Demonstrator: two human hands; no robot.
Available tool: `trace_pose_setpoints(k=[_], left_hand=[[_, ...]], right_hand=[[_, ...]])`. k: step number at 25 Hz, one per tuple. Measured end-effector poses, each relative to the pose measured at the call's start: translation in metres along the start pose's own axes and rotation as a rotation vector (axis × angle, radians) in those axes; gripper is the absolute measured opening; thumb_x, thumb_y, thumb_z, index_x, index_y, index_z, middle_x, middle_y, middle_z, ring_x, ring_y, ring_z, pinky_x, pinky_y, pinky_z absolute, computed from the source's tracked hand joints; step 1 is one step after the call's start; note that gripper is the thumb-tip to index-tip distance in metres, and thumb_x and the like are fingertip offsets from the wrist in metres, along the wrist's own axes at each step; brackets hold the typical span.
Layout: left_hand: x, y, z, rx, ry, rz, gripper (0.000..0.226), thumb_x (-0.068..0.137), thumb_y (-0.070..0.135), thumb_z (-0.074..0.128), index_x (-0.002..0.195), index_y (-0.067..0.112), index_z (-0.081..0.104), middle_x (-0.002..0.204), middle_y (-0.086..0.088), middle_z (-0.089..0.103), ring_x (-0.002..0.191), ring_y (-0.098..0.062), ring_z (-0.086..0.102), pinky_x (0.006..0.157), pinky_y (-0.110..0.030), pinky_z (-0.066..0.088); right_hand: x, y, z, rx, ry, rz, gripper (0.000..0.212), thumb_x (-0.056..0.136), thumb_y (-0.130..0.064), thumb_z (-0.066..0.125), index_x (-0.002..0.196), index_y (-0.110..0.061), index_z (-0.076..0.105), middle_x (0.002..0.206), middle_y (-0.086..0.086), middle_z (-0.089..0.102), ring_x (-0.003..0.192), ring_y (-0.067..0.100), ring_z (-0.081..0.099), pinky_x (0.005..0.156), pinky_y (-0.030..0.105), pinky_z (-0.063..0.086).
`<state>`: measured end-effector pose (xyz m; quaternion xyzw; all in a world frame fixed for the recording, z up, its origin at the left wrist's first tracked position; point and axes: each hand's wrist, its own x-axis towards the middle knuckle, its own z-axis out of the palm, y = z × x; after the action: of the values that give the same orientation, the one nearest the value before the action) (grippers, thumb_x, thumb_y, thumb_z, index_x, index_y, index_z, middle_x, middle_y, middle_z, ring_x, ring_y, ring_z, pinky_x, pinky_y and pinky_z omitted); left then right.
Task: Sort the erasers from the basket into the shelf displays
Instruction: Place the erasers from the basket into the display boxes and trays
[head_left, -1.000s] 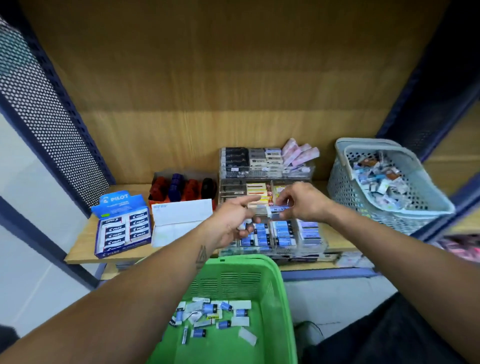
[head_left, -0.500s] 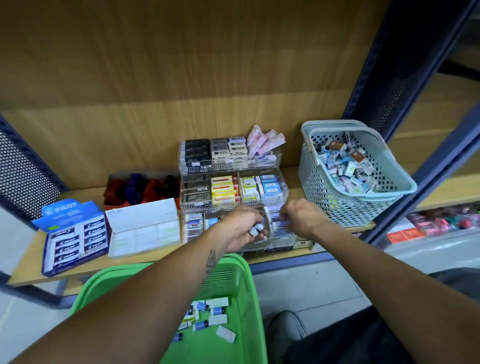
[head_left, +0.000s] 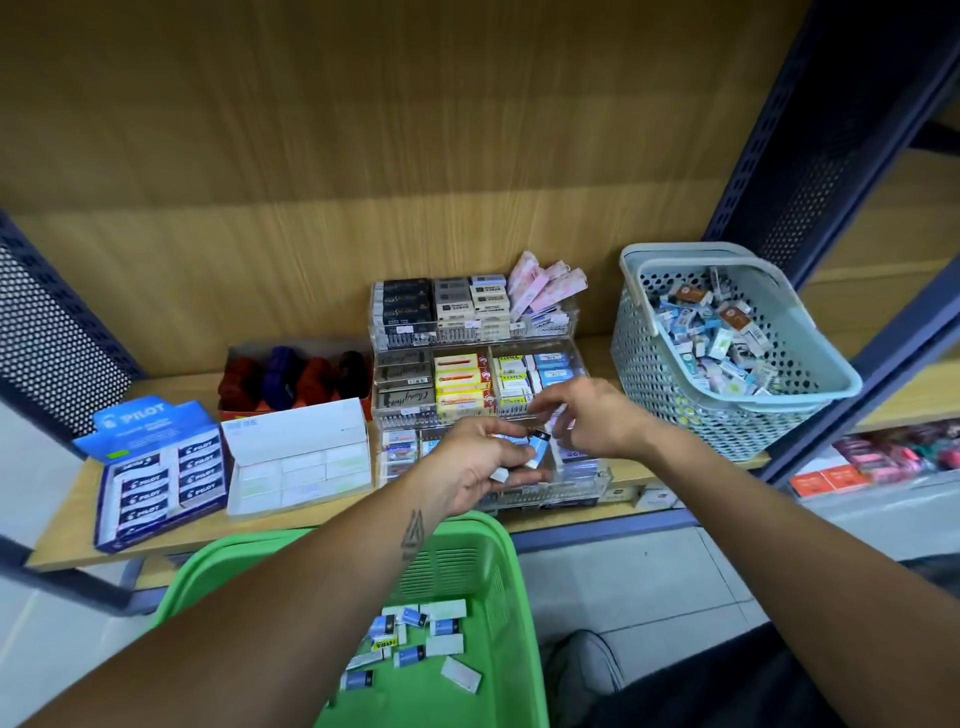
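- Wood-grain back panel (head_left: 363, 130) behind the shelf board (head_left: 67, 535), evenly lit.
- Dark blue perforated metal uprights (head_left: 810, 156) at both sides.
- Pale tiled floor (head_left: 623, 587) below.
- Neighbouring shelf (head_left: 914, 395) at right, blurred.

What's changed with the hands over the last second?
The right hand has let go of the blue-sleeved eraser it was pushing into the clear display's front row and now reaches for one in the left hand, which still grips several erasers. The green basket and grey basket are unchanged.
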<state>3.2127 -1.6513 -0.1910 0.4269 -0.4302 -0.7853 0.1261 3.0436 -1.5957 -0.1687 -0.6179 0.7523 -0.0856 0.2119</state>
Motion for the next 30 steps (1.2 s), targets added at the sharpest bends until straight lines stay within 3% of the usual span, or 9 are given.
trace_pose_setpoints(k=[3, 7, 11, 14, 17, 20, 25, 28, 30], left_hand=[[-0.003, 0.006, -0.014, 0.017, 0.01, 0.019, 0.027, 0.088, -0.016, 0.06, 0.112, -0.006, 0.054, 0.1, -0.028, 0.068, 0.066, -0.036, 0.073, 0.054, -0.026, 0.059], [-0.01, 0.023, -0.042, 0.066, 0.088, 0.012, 0.018, 0.09, -0.015, 0.052, 0.106, -0.007, 0.058, 0.101, -0.03, 0.065, 0.072, -0.031, 0.068, 0.054, -0.031, 0.056], [-0.016, 0.035, -0.082, 0.097, 0.22, 0.058, 0.042, 0.077, -0.031, 0.034, 0.099, -0.006, 0.059, 0.098, -0.024, 0.058, 0.076, -0.028, 0.059, 0.059, -0.032, 0.05], [-0.02, 0.027, -0.096, 0.01, 0.249, 0.077, 0.038, 0.082, -0.032, 0.046, 0.105, -0.003, 0.055, 0.103, -0.025, 0.057, 0.082, -0.032, 0.069, 0.073, -0.031, 0.057], [-0.021, 0.014, -0.101, -0.006, 0.26, 0.109, 0.034, 0.08, -0.02, 0.067, 0.106, -0.004, 0.054, 0.098, -0.02, 0.067, 0.077, -0.022, 0.072, 0.067, -0.022, 0.059], [-0.017, 0.004, -0.108, -0.103, 0.295, 0.147, 0.046, 0.071, -0.012, 0.079, 0.11, -0.007, 0.056, 0.107, -0.026, 0.069, 0.079, -0.028, 0.075, 0.067, -0.026, 0.06], [-0.022, 0.002, -0.11, -0.135, 0.313, 0.099, 0.036, 0.076, -0.005, 0.079, 0.105, 0.004, 0.058, 0.109, -0.027, 0.068, 0.07, -0.033, 0.074, 0.055, -0.032, 0.062], [-0.019, -0.002, -0.115, -0.228, 0.291, 0.098, 0.031, 0.082, -0.011, 0.072, 0.109, 0.001, 0.063, 0.116, -0.026, 0.065, 0.083, -0.033, 0.073, 0.064, -0.031, 0.062], [-0.019, -0.004, -0.119, -0.203, 0.231, 0.097, 0.039, 0.086, -0.015, 0.064, 0.119, 0.005, 0.067, 0.114, -0.023, 0.063, 0.091, -0.031, 0.069, 0.07, -0.03, 0.061]], right_hand=[[0.002, -0.022, -0.001, 0.008, -0.093, -0.158, 0.038, 0.075, -0.009, 0.08, 0.111, -0.019, 0.074, 0.101, -0.002, 0.073, 0.09, 0.014, 0.065, 0.078, 0.025, 0.051], [0.011, -0.031, 0.011, -0.044, 0.078, -0.125, 0.028, 0.083, -0.018, 0.079, 0.111, -0.018, 0.074, 0.103, 0.001, 0.07, 0.087, 0.009, 0.057, 0.079, 0.018, 0.042], [0.022, -0.044, 0.022, -0.007, 0.139, -0.083, 0.027, 0.082, -0.021, 0.08, 0.108, -0.018, 0.073, 0.094, -0.005, 0.065, 0.086, 0.01, 0.057, 0.079, 0.021, 0.045], [0.032, -0.057, 0.048, -0.081, 0.08, -0.094, 0.021, 0.084, -0.019, 0.076, 0.104, -0.017, 0.07, 0.1, 0.002, 0.068, 0.092, 0.018, 0.062, 0.081, 0.026, 0.049], [0.037, -0.061, 0.066, -0.175, 0.092, -0.068, 0.012, 0.087, -0.021, 0.071, 0.098, -0.021, 0.067, 0.102, 0.005, 0.066, 0.088, 0.02, 0.057, 0.078, 0.025, 0.044], [0.041, -0.065, 0.078, -0.15, 0.038, -0.064, 0.011, 0.085, -0.022, 0.074, 0.095, -0.022, 0.071, 0.099, 0.002, 0.069, 0.086, 0.018, 0.06, 0.076, 0.025, 0.046], [0.053, -0.077, 0.102, -0.204, 0.039, -0.155, 0.01, 0.086, -0.02, 0.069, 0.095, -0.016, 0.073, 0.098, 0.008, 0.07, 0.091, 0.029, 0.065, 0.074, 0.033, 0.049], [0.056, -0.081, 0.115, -0.283, 0.102, -0.165, 0.003, 0.085, -0.014, 0.067, 0.086, -0.016, 0.069, 0.096, 0.004, 0.059, 0.083, 0.032, 0.066, 0.065, 0.036, 0.049], [0.06, -0.08, 0.111, -0.266, 0.084, -0.141, 0.005, 0.085, -0.016, 0.069, 0.088, -0.017, 0.073, 0.099, 0.003, 0.061, 0.086, 0.028, 0.066, 0.07, 0.034, 0.051]])
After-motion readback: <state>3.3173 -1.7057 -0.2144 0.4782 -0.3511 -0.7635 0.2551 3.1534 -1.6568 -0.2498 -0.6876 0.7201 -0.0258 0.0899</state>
